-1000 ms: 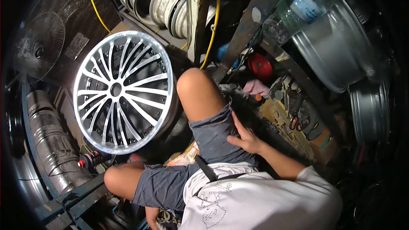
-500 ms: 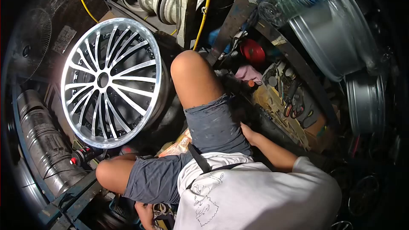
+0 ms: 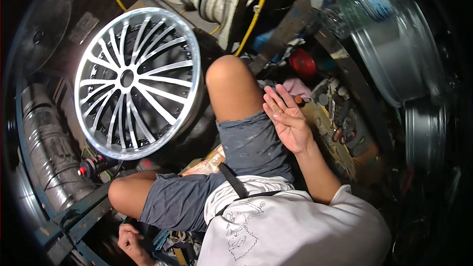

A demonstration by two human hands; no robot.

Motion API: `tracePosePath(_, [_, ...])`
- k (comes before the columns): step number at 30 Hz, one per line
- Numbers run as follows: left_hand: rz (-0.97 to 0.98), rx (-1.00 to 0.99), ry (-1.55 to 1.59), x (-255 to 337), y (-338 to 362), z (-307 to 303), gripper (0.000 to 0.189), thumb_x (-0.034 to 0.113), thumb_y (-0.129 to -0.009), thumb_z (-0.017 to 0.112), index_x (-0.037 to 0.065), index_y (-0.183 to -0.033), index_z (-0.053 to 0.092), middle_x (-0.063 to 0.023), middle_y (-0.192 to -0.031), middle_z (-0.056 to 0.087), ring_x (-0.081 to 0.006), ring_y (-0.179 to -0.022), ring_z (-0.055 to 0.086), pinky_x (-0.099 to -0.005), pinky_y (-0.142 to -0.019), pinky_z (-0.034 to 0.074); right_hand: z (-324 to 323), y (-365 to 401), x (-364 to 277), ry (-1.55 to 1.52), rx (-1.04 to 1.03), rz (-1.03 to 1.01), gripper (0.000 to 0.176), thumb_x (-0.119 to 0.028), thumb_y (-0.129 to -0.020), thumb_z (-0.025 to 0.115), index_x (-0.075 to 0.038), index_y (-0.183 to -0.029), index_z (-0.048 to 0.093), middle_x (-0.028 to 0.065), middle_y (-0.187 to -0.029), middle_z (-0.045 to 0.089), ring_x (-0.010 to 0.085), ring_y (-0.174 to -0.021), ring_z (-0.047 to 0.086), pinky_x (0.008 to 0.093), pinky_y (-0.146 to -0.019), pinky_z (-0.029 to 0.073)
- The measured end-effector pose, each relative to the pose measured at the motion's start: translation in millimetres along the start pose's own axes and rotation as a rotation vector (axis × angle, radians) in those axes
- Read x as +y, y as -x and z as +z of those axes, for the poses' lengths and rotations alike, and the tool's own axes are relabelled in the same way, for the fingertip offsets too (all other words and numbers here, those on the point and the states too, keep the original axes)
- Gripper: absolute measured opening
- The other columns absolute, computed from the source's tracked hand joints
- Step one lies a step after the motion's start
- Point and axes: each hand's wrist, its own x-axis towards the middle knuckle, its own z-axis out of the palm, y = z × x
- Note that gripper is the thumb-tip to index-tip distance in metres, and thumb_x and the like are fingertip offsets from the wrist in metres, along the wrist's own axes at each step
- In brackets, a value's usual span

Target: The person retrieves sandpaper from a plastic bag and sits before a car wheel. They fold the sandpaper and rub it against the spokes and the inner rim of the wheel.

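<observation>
My right hand (image 3: 291, 120) is raised above my right thigh, palm up. Its fingers are stretched out, the thumb lies across the palm, and it holds nothing. Low on the left, my left hand (image 3: 130, 243) hangs beside my left thigh with its fingers curled in; nothing shows in it. In front of my knees stands a large multi-spoke alloy wheel rim (image 3: 127, 79), tilted, with bright machined spokes, a polished lip and dark gaps. Neither hand touches it. Close to its lower edge lies a black and red tool (image 3: 96, 165), partly hidden.
On my right, scissors and other hand tools (image 3: 342, 123) lie on a cardboard-covered surface. More rims (image 3: 401, 49) and a plastic bottle (image 3: 377, 2) stand beyond. A metal cylinder (image 3: 51, 143) and blue frame (image 3: 81, 226) border the left. A yellow cable (image 3: 256, 17) hangs behind.
My right hand has risen from beside my thigh and spread its fingers. My left hand has moved leftward and up, out from under my leg. The view has shifted slightly.
</observation>
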Motion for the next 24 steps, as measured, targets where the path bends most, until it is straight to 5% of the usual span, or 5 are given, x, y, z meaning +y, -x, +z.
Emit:
tracePosePath(8, [-0.027, -0.029, 0.218, 0.5, 4.6, 37.1, 0.041, 0.032, -0.096, 0.066, -0.002, -0.074, 0.06, -0.0094, -0.078, 0.055, -0.0176, -0.076, 0.052, -0.03, -0.069, 0.04, 26.8, -14.3, -4.1, -0.155, -0.245, 0.08, 0.085, 0.021, -0.085, 0.043, -0.015, -0.162, 0.034, 0.023, -0.17, 0.016, 0.0324, -0.155, 0.029, 0.0449, -0.129, 0.023])
tracePosePath(12, [-0.011, -0.029, 0.205, 8.7, 1.8, 42.1, 0.036, 0.03, -0.095, 0.065, -0.002, -0.078, 0.06, -0.0091, -0.079, 0.055, -0.0185, -0.076, 0.052, -0.0308, -0.071, 0.04, 47.4, -19.8, -4.6, -0.424, -0.282, 0.157, 0.098, 0.029, -0.077, 0.036, -0.016, -0.163, 0.028, 0.0249, -0.171, -0.001, 0.0365, -0.158, 0.021, 0.0472, -0.13, 0.019])
tracePosePath(18, [0.062, -0.061, 0.304, 8.3, -2.7, 47.4, 0.033, 0.028, -0.094, 0.065, -0.001, -0.078, 0.061, -0.0091, -0.08, 0.056, -0.0192, -0.077, 0.052, -0.0326, -0.073, 0.041, 56.7, -26.0, 8.8, -0.182, -0.198, 0.107, 0.08, 0.016, -0.093, 0.054, -0.015, -0.163, 0.028, 0.0231, -0.17, 0.017, 0.0279, -0.151, 0.038, 0.0413, -0.126, 0.029])
tracePosePath(19, [0.074, -0.094, 0.332, 8.0, -4.2, 51.5, 0.033, 0.028, -0.095, 0.064, 0.0, -0.078, 0.06, -0.009, -0.081, 0.055, -0.019, -0.078, 0.051, -0.033, -0.074, 0.042, 52.4, -28.2, 13.6, -0.15, -0.221, 0.104, 0.074, 0.009, -0.096, 0.061, -0.013, -0.161, 0.033, 0.0228, -0.166, 0.027, 0.0226, -0.141, 0.05, 0.0373, -0.121, 0.038])
tracePosePath(24, [0.086, -0.158, 0.451, 21.0, -16.1, 82.7, 0.034, 0.029, -0.088, 0.07, -0.002, -0.074, 0.067, -0.012, -0.077, 0.064, -0.0221, -0.075, 0.057, -0.0342, -0.072, 0.043, 69.8, -27.4, 35.0, -0.066, -0.313, 0.121, 0.071, 0.012, -0.095, 0.057, -0.011, -0.159, 0.037, 0.0256, -0.164, 0.032, 0.0213, -0.135, 0.056, 0.0372, -0.117, 0.043])
